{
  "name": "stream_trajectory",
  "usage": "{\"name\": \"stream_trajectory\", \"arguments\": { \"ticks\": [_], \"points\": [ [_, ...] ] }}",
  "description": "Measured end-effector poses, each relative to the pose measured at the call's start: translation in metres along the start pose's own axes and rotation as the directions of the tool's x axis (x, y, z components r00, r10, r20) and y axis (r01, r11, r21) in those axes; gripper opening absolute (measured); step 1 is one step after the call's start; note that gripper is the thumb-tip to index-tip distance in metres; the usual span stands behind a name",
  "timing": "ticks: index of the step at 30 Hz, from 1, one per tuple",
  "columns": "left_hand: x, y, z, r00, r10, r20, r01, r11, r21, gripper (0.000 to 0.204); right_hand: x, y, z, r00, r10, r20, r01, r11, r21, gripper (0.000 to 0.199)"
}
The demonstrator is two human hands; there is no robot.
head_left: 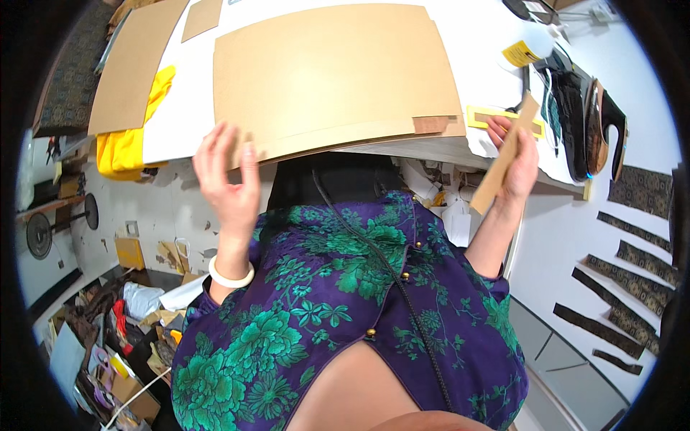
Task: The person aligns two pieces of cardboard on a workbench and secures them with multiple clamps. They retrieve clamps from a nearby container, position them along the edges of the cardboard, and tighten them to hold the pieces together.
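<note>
Left hand spread open, touching the big cardboard sheet overhanging the white bench. Right hand pinches a cardboard strip. Cluttered floor below left.

White bench, large tan cardboard sheets stacked at its middle and overhanging the near edge, another brown cardboard sheet at left over a yellow cloth, white plastic bottle with yellow label far right, yellow rectangular frame template near right

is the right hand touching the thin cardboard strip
Touching. The head view shows the right hand with fingers wrapped round the cardboard strip, gripping it at the table edge.
</note>
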State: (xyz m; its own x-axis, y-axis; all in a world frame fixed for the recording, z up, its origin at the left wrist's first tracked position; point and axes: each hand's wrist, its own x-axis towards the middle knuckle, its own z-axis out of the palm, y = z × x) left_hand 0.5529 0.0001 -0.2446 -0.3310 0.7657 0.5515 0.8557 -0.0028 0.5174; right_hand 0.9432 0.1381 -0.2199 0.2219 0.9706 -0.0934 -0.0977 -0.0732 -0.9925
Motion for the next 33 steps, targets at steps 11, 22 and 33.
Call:
{"name": "stream_trajectory", "arguments": {
  "ticks": [11,22,33],
  "points": [
    [-0.013,-0.018,0.002,0.805,-0.564,0.184,0.586,0.711,-0.389,0.043,0.011,0.016,0.041,0.971,0.043,0.235,-0.022,0.996,-0.092,0.037],
    [-0.018,-0.024,0.008,0.833,-0.523,0.182,0.528,0.653,-0.543,0.045,0.011,0.026,0.037,0.974,0.023,0.225,-0.02,1.0,-0.012,0.034],
    [-0.02,-0.023,0.009,0.845,-0.512,0.155,0.503,0.663,-0.554,0.044,0.01,0.026,0.037,0.976,0.015,0.217,-0.015,1.0,0.001,0.033]
  ]
}}
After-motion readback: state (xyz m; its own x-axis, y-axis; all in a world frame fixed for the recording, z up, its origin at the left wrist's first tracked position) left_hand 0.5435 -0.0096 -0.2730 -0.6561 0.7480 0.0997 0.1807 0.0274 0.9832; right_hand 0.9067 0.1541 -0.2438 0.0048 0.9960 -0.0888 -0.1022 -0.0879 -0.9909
